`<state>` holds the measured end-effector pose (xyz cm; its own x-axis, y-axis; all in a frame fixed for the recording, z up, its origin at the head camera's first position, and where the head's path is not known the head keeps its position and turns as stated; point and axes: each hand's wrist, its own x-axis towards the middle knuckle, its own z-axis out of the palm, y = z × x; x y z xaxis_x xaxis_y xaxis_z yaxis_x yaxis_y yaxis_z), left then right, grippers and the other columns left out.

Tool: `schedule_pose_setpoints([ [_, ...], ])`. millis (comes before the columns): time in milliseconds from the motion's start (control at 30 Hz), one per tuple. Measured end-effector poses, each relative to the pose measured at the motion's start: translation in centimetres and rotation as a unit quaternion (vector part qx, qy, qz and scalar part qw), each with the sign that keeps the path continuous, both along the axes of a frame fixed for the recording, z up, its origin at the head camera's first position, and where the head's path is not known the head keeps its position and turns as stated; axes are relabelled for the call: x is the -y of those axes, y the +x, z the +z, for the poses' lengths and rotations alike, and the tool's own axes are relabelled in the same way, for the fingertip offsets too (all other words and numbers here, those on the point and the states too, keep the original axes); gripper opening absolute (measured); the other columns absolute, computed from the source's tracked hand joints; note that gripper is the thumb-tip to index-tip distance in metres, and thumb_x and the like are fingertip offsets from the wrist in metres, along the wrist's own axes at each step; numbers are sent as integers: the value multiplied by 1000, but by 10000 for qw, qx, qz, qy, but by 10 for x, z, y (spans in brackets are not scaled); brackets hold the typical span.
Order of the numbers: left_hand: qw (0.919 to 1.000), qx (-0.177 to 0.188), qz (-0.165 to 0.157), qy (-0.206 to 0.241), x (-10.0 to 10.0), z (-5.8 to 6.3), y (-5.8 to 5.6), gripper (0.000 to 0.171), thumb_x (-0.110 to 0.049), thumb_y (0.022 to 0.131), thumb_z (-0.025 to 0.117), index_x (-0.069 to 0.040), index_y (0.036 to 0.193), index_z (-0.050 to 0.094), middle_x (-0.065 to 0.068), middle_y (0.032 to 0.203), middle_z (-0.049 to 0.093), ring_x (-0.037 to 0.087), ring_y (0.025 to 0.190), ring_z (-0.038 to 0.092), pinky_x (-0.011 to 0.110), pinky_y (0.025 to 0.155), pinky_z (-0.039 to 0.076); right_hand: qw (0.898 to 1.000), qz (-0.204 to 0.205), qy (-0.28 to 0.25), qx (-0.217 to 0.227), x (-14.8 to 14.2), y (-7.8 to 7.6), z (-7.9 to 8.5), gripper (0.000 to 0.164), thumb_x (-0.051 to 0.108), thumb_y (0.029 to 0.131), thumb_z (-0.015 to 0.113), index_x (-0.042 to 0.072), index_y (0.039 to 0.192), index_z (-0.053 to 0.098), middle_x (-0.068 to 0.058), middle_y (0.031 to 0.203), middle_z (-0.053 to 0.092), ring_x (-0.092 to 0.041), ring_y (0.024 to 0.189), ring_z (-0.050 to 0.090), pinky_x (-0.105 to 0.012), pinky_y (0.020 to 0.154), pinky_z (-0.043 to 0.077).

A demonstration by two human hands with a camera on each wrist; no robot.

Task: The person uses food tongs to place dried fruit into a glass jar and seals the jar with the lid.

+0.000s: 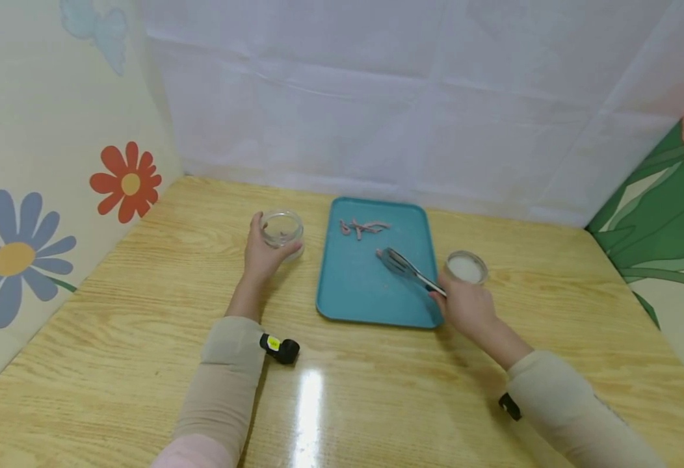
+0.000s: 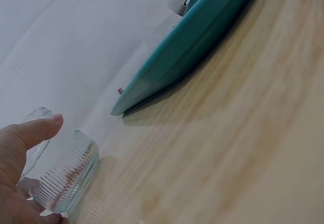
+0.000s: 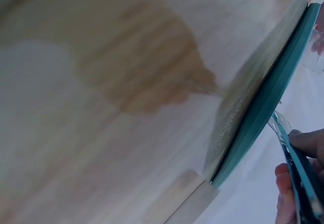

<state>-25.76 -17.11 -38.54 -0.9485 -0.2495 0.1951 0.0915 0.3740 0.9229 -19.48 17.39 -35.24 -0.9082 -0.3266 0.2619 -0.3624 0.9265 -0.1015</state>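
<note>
My left hand (image 1: pixel 263 257) holds a ribbed clear glass jar (image 1: pixel 295 250) by its side, thumb and fingers spread around it. In the left wrist view the jar (image 2: pixel 71 176) has some small brownish-pink pieces low inside. My right hand (image 1: pixel 469 307) grips metal tongs (image 1: pixel 417 274), whose heads are low over the blue tray (image 1: pixel 348 292). A small pinkish bit (image 1: pixel 379 253) shows right at the tips of the tongs. Several thin pinkish strips (image 1: pixel 368 227) lie together near the tray's far left corner. In the right wrist view, fingers (image 3: pixel 284 191) wrap the tongs' handles.
A round lid or shallow dish (image 1: pixel 466 268) with a whitish middle lies right of the tray, just beyond my right hand. The wooden table (image 1: pixel 365 390) meets a white cloth (image 1: pixel 377 130) at the back. Walls with painted flowers (image 1: pixel 130 184) stand on both sides.
</note>
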Motion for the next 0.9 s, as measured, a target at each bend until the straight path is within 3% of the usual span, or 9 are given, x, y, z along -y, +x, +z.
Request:
schedule_pose_setpoints([
  [233, 10000, -6, -1, -24, 1, 0, 0, 96, -25, 65, 76, -9, 137, 14, 18, 132, 28, 34, 118, 27, 44, 94, 24, 9999, 10, -7, 138, 0, 0, 2, 24, 24, 78, 63, 13, 70, 43, -2, 54, 44, -22, 43, 42, -37, 34, 30],
  [600, 10000, 41, 2, -72, 1, -1, 0, 96, -25, 64, 76, -9, 136, 14, 18, 132, 29, 33, 118, 27, 45, 94, 23, 9966, -247, -170, 772, -1, -3, 7, 27, 28, 82, 59, 13, 68, 41, -1, 53, 42, -19, 44, 40, -33, 36, 28],
  [900, 10000, 97, 19, 2, 0, -1, 0, 97, -25, 64, 76, -12, 137, 14, 16, 133, 28, 33, 118, 27, 45, 94, 24, 9979, -184, -358, 500, 1, -9, 15, 30, 28, 81, 59, 13, 64, 40, -1, 53, 41, -20, 46, 40, -33, 37, 28],
])
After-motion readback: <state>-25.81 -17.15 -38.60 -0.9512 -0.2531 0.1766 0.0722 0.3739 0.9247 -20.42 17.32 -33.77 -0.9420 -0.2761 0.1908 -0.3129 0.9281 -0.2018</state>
